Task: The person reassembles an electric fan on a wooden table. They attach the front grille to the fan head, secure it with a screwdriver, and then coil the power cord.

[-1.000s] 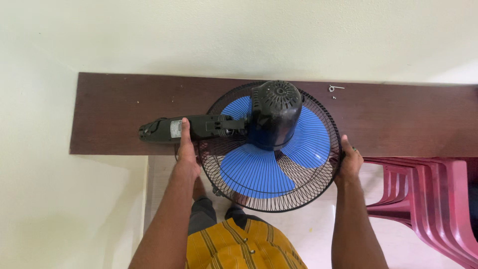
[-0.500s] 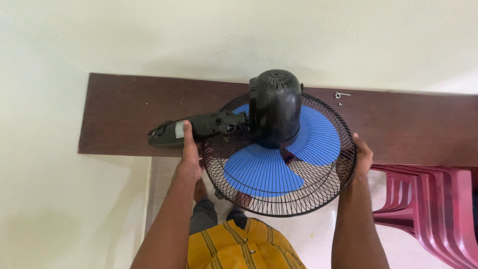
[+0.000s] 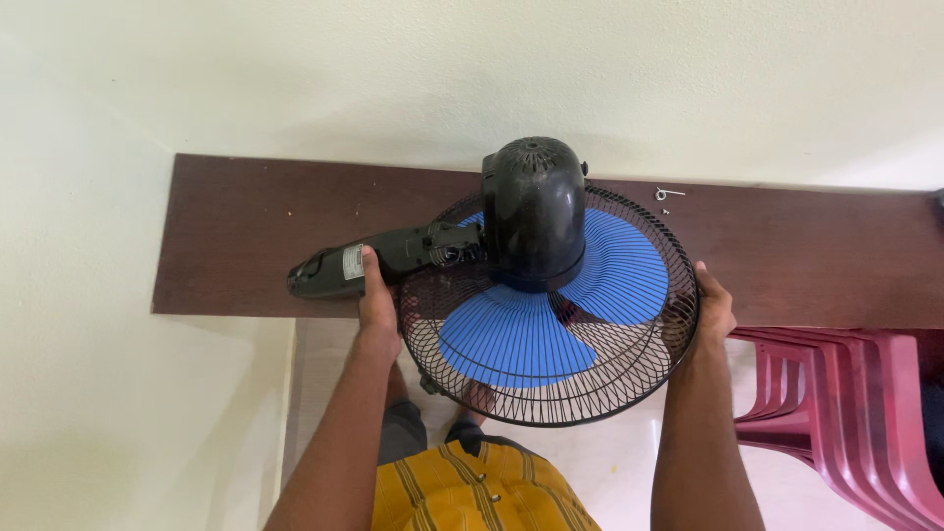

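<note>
So the fan [image 3: 551,295] is face-down over the near edge of the dark brown shelf [image 3: 236,236], wire guard hanging partly off the edge above the floor, black motor housing [image 3: 536,211] sticking up toward the camera. The left hand [image 3: 377,300] is wrapped around the black neck arm [image 3: 379,258] where it runs out toward the left along the shelf — fingers closed over it, thumb on top, looks like a proper hold. The right hand [image 3: 713,310] is cupped on the guard's rim on the right side, fingers curled round the wire, though I can't tell how hard it's squeezing. The blue blades [image 3: 615,265] show through the cage. A small bent metal clip and a screw [image 3: 668,195] sit near the back edge of the shelf, well apart from the fan, and a stack of pink plastic chairs [image 3: 846,403] stands off the right end. My read: this is the positioning step, getting the whole thing held steady with both hands. Whatever move comes next needs both grips kept firm — the motor end is heavy and the guard overhangs, so it could tip off the near edge.
</note>
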